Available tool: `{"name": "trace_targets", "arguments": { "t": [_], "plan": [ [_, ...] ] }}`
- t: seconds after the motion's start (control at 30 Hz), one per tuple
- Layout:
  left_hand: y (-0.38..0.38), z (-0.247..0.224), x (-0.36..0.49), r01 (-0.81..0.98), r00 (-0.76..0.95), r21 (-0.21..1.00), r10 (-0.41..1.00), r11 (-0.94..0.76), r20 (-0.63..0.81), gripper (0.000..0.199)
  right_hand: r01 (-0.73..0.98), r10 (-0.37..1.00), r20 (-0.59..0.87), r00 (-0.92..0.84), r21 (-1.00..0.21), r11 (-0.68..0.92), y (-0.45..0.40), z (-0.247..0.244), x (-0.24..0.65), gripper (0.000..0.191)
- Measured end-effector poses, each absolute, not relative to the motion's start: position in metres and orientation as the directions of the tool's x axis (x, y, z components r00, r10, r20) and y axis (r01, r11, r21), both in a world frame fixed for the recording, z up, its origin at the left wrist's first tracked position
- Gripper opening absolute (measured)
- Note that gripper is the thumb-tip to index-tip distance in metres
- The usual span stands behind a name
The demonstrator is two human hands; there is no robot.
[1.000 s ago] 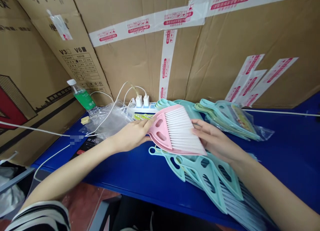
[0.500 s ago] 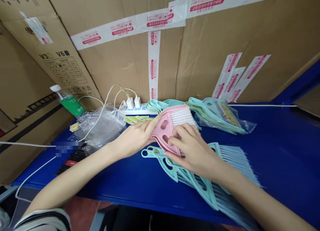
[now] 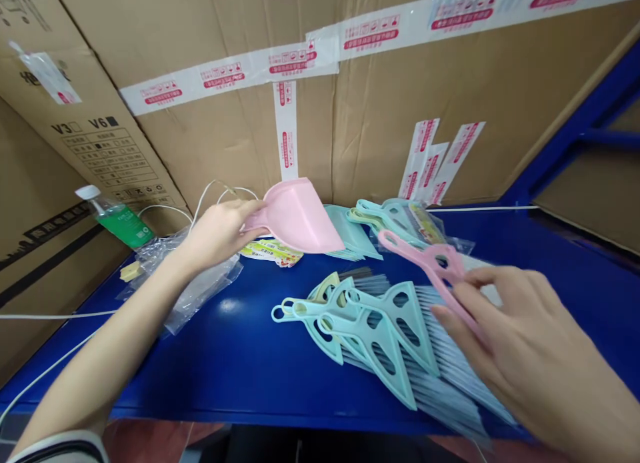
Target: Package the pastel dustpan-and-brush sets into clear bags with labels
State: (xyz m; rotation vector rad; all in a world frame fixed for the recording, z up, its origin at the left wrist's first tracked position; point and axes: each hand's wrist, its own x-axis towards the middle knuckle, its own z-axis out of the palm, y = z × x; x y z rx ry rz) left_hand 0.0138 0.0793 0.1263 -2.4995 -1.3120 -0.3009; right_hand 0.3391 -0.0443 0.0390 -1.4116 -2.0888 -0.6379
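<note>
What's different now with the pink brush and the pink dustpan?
They came apart! The right hand took hold of the pink brush and pulled it off to the right. The left hand kept the pink dustpan, whose inside now shows. The blue-green brushes still lie on the table, and the bottle stayed put.

Brown cardboard (image 3: 370, 136) behind a glossy blue tabletop (image 3: 210, 363) – reddish floor (image 3: 145, 439) below.
</note>
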Motion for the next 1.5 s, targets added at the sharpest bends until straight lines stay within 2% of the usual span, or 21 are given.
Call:
{"name": "trace_targets", "arguments": {
  "t": [0.1, 0.2, 0.3, 0.37, 0.5, 0.63, 0.77, 1.07, 1.27, 1.5],
  "plan": [
    [0.101, 0.133, 0.022, 0.802, 0.593, -0.118, 0.753, -0.586, 0.285, 0.051, 0.937, 0.733, 0.629, -0.259, -0.018, 0.348, -0.063, 0.009, 0.355, 0.044],
    [0.124, 0.133, 0.04, 0.746, 0.664, -0.082, 0.73, -0.661, 0.159, 0.05, 0.885, 0.81, 0.511, -0.289, -0.181, 0.429, -0.073, -0.013, 0.364, 0.038],
    [0.14, 0.133, 0.06, 0.728, 0.683, -0.103, 0.73, -0.678, 0.025, 0.046, 0.874, 0.867, 0.462, -0.187, -0.325, 0.361, -0.063, -0.007, 0.375, 0.033],
    [0.147, 0.136, 0.07, 0.719, 0.686, -0.12, 0.727, -0.685, -0.033, 0.045, 0.887, 0.89, 0.438, -0.124, -0.353, 0.298, -0.04, 0.008, 0.382, 0.029],
    [0.153, 0.143, 0.084, 0.696, 0.702, -0.135, 0.708, -0.705, -0.078, 0.042, 0.956, 0.877, 0.459, -0.138, -0.17, 0.24, 0.033, 0.033, 0.385, 0.029],
    [0.155, 0.147, 0.091, 0.673, 0.716, -0.153, 0.689, -0.724, -0.11, 0.037, 0.959, 0.888, 0.411, -0.205, -0.099, 0.267, 0.088, 0.023, 0.376, 0.05],
    [0.159, 0.151, 0.095, 0.657, 0.725, -0.159, 0.675, -0.737, -0.137, 0.034, 0.969, 0.891, 0.403, -0.211, -0.036, 0.246, 0.097, 0.008, 0.368, 0.062],
    [0.165, 0.159, 0.109, 0.657, 0.705, -0.176, 0.68, -0.733, -0.201, 0.037, 0.977, 0.892, 0.401, -0.208, 0.041, 0.209, 0.09, 0.016, 0.364, 0.07],
    [0.173, 0.138, 0.124, 0.635, 0.742, -0.171, 0.656, -0.753, -0.138, 0.042, 0.991, 0.881, 0.454, -0.134, 0.04, 0.13, 0.082, 0.024, 0.373, 0.069],
    [0.191, 0.107, 0.149, 0.584, 0.798, -0.155, 0.599, -0.797, -0.07, 0.043, 0.992, 0.862, 0.491, -0.128, 0.056, 0.116, 0.08, 0.02, 0.375, 0.072]
  ]
}}
